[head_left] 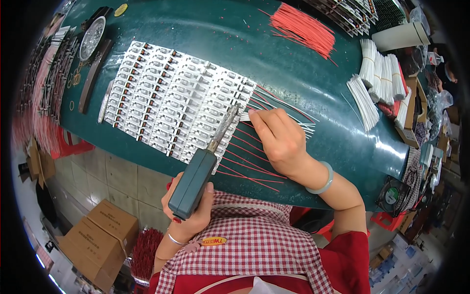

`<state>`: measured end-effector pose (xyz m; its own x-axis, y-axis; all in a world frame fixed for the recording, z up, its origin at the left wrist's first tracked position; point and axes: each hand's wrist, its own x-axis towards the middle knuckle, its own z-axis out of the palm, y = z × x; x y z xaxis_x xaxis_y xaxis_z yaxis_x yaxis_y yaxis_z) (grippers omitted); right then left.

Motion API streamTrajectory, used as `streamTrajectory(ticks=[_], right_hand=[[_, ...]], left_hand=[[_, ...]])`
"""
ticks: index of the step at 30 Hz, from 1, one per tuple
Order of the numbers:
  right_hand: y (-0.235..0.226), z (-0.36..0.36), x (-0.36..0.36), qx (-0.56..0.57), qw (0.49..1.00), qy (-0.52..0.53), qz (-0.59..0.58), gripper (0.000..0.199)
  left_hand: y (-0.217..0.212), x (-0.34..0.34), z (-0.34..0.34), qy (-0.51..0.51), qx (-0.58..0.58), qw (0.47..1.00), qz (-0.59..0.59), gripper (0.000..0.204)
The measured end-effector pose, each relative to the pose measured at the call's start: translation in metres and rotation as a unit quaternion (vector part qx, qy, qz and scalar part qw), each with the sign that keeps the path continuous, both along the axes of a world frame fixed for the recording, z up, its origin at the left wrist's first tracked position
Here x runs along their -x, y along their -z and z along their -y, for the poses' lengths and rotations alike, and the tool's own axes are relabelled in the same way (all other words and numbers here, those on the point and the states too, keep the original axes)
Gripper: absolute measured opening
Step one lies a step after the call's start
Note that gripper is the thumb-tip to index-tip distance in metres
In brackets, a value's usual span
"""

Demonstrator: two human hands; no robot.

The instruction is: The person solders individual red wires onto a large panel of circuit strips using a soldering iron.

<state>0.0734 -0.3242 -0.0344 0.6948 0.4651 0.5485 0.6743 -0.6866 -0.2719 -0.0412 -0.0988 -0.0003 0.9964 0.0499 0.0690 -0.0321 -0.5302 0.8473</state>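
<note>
My left hand (192, 208) is wrapped round the dark green handle of a soldering gun (194, 182). The gun's metal tip reaches up and right onto the right-hand column of a panel of small white circuit boards (169, 98). Close by that tip, my right hand (280, 139) is closed in a pinch on a thin wire at the panel's right edge; the fingers mostly hide it. Red wires (247, 156) and white wires (303, 126) fan out from this edge, passing beside and under my right hand.
A bundle of red wires (302, 30) lies at the back of the green table (220, 41). Tied white wire bundles (379, 73) are on the right, near a small fan (394, 194). At left are a metal dish (92, 39) and a dark bar (94, 76). Cardboard boxes (100, 240) stand on the floor.
</note>
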Motion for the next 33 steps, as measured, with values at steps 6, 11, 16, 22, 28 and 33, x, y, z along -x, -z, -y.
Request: streamTrajectory(ticks=[6, 11, 16, 22, 28, 33], right_hand=[[0.000, -0.001, 0.001, 0.016, 1.000, 0.002, -0.007, 0.037], [0.000, -0.001, 0.003, 0.024, 1.000, 0.004, -0.015, 0.038], [0.000, -0.002, 0.003, 0.044, 0.999, 0.006, -0.015, 0.037], [-0.001, -0.003, 0.002, 0.052, 0.999, 0.006, -0.013, 0.036], [0.003, -0.003, 0.004, 0.053, 0.998, 0.016, -0.011, 0.036], [0.003, -0.003, 0.006, 0.026, 1.000, 0.010, 0.011, 0.036]], left_hand=[[-0.006, -0.001, 0.001, 0.012, -0.014, 1.000, -0.007, 0.021], [-0.004, -0.001, 0.002, 0.018, 0.003, 1.000, -0.022, 0.020], [-0.005, -0.003, 0.004, 0.030, -0.010, 0.999, -0.013, 0.017], [0.004, 0.007, 0.000, 0.016, 0.010, 0.999, -0.031, 0.018], [0.012, 0.018, -0.008, 0.004, 0.001, 1.000, -0.006, 0.022], [0.006, 0.020, -0.008, -0.003, -0.004, 1.000, -0.007, 0.024]])
